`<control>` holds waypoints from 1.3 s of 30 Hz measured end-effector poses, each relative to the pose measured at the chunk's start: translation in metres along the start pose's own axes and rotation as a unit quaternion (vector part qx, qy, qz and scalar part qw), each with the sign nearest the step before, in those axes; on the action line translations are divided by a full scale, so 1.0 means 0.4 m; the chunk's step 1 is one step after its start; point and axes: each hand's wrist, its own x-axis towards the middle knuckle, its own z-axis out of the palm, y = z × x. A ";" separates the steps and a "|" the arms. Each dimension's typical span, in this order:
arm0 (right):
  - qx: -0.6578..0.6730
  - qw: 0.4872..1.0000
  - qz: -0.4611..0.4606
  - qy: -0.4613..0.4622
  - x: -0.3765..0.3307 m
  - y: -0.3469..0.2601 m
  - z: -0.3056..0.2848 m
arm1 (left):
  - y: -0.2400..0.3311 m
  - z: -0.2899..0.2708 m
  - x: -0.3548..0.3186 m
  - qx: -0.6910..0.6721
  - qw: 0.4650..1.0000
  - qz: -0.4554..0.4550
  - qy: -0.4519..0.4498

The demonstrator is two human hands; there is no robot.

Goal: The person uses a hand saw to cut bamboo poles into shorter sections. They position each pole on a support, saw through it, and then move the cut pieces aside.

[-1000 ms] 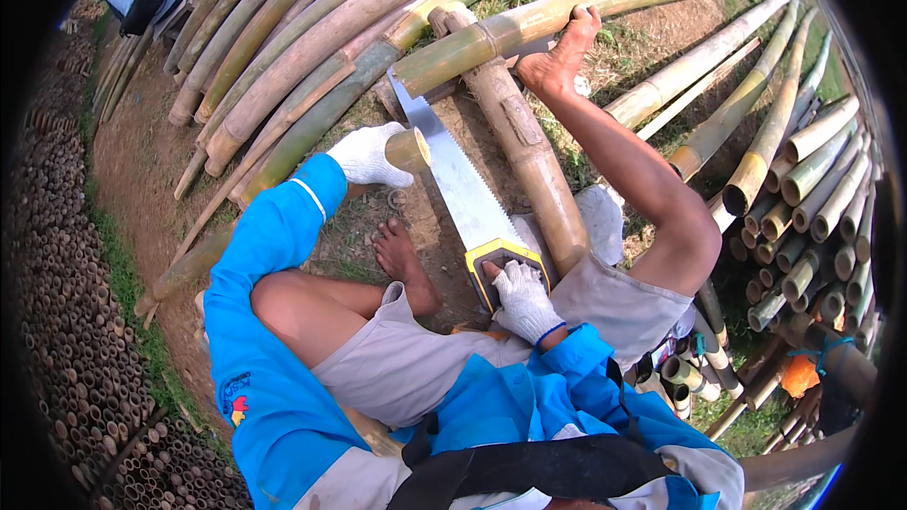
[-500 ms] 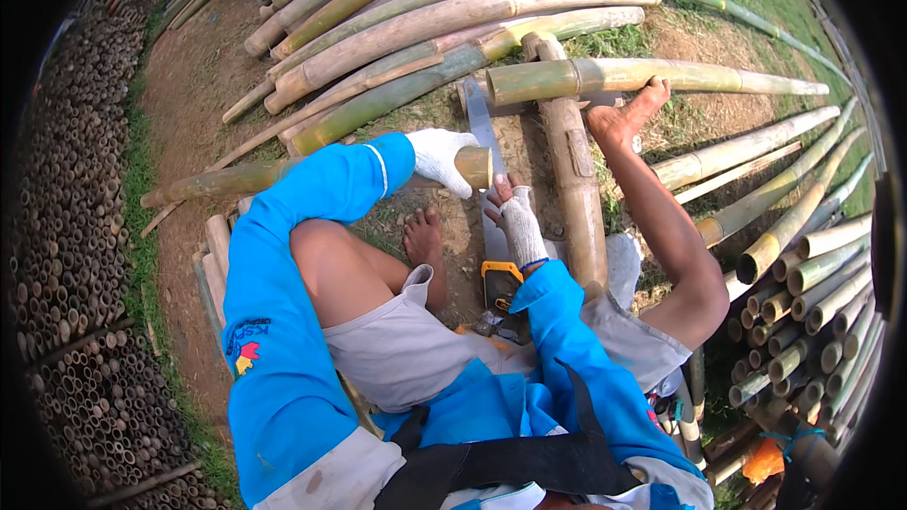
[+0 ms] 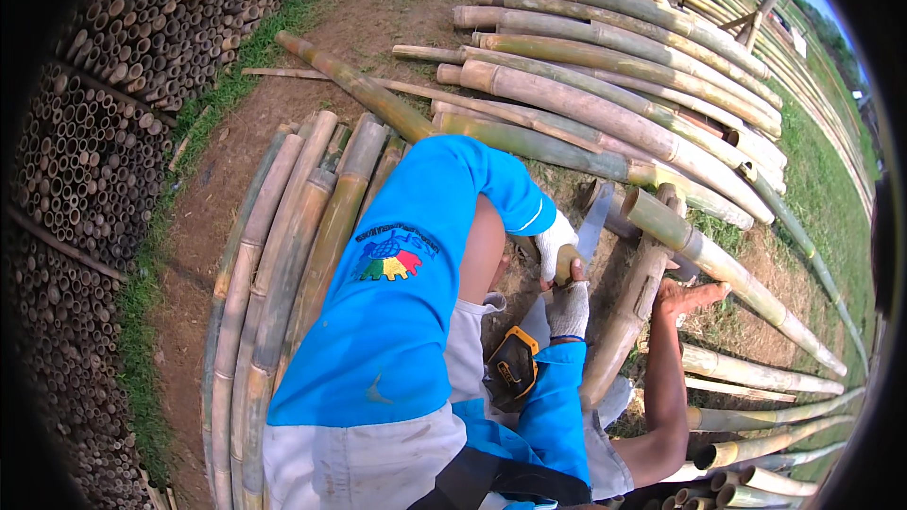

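A green-brown bamboo pole runs beneath my left sleeve, its cut end showing between my hands. My left hand, in a white fingerless glove, is closed around the pole close to that end. Gloved as well, my right hand grips the end from the near side, thumb against it. Under the hands lies a handsaw with a black and yellow handle; its blade shows again beyond them. Neither hand is on the saw's handle.
A thick bamboo log lies to the right, with another pole across it and my bare foot against that pole. Long poles lie beyond. More poles are at left, near stacked cut bamboo.
The view has swung left, bringing more stacked bamboo into sight. My right hand has closed on the pole's end, where its fingers were more extended before. My left hand keeps its hold.
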 end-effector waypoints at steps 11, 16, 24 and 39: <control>0.067 0.991 -0.037 0.114 -0.022 -0.006 0.025 | 0.038 0.008 -0.034 0.107 0.991 -0.068 0.037; 0.052 0.989 -0.082 0.108 -0.048 0.005 0.030 | 0.047 -0.044 -0.109 0.013 0.996 -0.083 0.043; 0.025 0.976 -0.120 0.178 -0.121 -0.068 0.042 | -0.119 -0.108 -0.469 0.116 0.674 -0.220 0.695; -0.033 0.896 -0.248 0.368 -0.416 -0.394 -0.141 | -0.295 0.141 -0.546 -0.652 0.164 0.394 0.627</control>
